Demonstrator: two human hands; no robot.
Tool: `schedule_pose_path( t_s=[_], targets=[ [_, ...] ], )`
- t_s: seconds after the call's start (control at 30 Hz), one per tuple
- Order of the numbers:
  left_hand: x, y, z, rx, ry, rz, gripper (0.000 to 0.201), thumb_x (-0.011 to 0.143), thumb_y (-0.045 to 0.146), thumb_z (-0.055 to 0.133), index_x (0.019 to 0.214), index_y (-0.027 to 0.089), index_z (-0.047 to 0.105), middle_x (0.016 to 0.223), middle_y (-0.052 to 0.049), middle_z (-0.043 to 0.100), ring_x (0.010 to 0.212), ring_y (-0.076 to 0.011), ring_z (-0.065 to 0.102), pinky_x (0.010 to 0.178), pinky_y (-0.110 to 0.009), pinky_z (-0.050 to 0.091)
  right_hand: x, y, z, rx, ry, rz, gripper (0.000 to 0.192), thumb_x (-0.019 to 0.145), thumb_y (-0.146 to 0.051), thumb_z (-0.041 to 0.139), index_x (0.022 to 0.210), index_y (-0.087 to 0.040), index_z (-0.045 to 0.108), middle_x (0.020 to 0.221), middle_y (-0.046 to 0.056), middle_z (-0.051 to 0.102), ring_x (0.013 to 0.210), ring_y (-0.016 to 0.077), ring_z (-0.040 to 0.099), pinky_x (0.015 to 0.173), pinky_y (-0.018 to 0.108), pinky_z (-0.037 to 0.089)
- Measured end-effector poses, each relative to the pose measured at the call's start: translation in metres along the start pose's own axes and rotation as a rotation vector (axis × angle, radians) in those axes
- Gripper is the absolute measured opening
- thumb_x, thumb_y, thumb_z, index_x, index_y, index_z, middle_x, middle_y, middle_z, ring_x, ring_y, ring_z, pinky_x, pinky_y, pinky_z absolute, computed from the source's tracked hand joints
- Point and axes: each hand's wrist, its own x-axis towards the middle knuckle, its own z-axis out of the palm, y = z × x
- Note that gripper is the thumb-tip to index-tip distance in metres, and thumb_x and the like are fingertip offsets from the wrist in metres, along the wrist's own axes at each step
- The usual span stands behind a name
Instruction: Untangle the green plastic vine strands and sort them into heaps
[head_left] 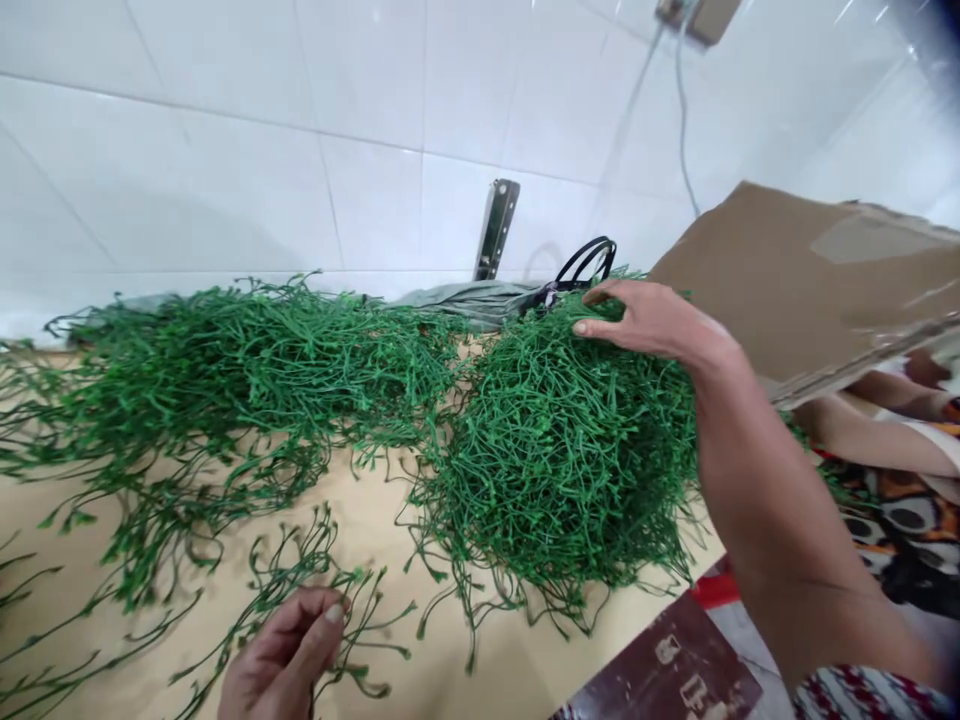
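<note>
My right hand [637, 318] rests at the top of a rounded heap of thin green artificial stems [555, 430], its thumb and fingers apart with nothing gripped between them. Low in the view, my left hand [289, 650] is closed in a pinch, thumb against forefinger. Thin green stems [367, 600] with small forked tips come out around those fingertips; how many are held is hard to see. A longer pile of the same stems [247, 370] stretches along the back left. Loose single stems [97, 665] lie scattered at the front left.
Behind the pale tan tabletop [517, 675] rises a white tiled wall [225, 160] with a metal bracket [496, 230]. Black loops [589, 262] and grey cloth [465, 298] lie behind the heaps. A cardboard sheet [795, 270] leans at right, another person's arm [877, 430] below it. A dark red box [667, 665] sits near the front.
</note>
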Motion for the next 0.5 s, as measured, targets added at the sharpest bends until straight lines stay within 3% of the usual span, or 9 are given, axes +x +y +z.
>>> schedule_pose_path(
  t_s=[0.2, 0.4, 0.5],
  targets=[
    [-0.006, 0.003, 0.001, -0.002, 0.007, 0.020, 0.029, 0.055, 0.041, 0.072, 0.065, 0.016, 0.060, 0.053, 0.003, 0.045, 0.052, -0.0088, 0.036, 0.046, -0.017, 0.031, -0.010, 0.000, -0.028, 0.045, -0.092, -0.156, 0.055, 0.067, -0.062, 0.057, 0.110, -0.027, 0.060, 0.100, 0.005, 0.065, 0.086, 0.0274, 0.061, 0.070, 0.040, 0.049],
    [-0.011, 0.012, 0.006, -0.025, 0.035, 0.020, 0.027, 0.052, 0.037, 0.073, 0.062, 0.015, 0.060, 0.051, 0.003, 0.044, 0.050, -0.0084, 0.035, 0.045, -0.017, 0.030, -0.029, -0.009, -0.024, 0.056, -0.038, -0.201, 0.041, 0.072, -0.058, 0.054, 0.091, -0.024, 0.070, 0.108, 0.007, 0.061, 0.096, 0.0278, 0.058, 0.082, 0.044, 0.047],
    [-0.010, 0.012, 0.006, -0.014, 0.025, -0.002, 0.029, 0.049, 0.036, 0.074, 0.062, 0.015, 0.060, 0.053, 0.002, 0.047, 0.051, -0.0092, 0.037, 0.046, -0.018, 0.032, -0.040, -0.006, -0.023, 0.083, 0.017, -0.226, 0.046, 0.073, -0.059, 0.052, 0.102, -0.026, 0.066, 0.115, 0.007, 0.058, 0.106, 0.0285, 0.054, 0.090, 0.048, 0.042]
  ],
)
